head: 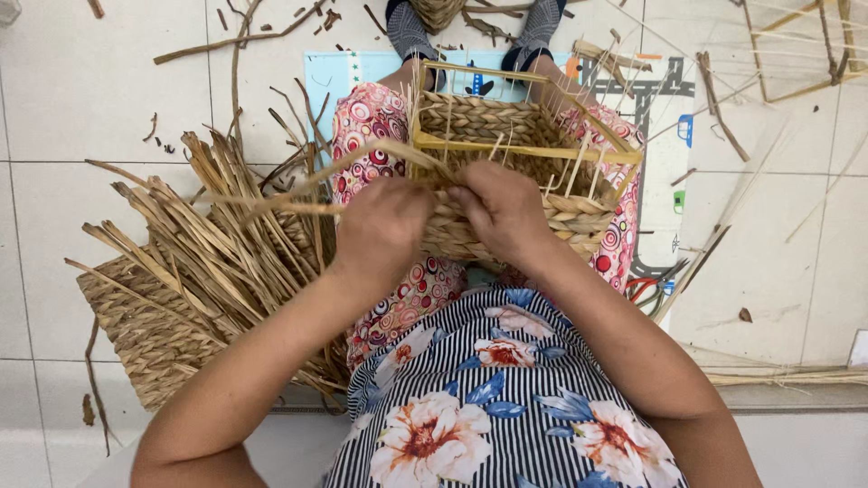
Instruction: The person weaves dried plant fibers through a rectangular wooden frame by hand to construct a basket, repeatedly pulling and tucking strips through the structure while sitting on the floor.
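Half-woven rectangular straw basket: tan-beige, braided plait pattern, pale yellow frame bars along rim. Loose bundle of dried straw strands: dull khaki-brown, darker at tips. Flat woven straw panel beneath bundle: same tan, herringbone-like plait. Trousers: pink-red with multicoloured ring print. Sleeveless top: black-and-white stripes, large orange-cream flowers, blue leaves. Socks: grey, dark trim. Foam play mat: pale blue, grey road print. Floor tiles: off-white, grey grout lines.

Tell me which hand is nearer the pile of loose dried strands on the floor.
Left. The left hand is beside the pile of loose strands, holding one; the right hand is on the woven basket, farther off.
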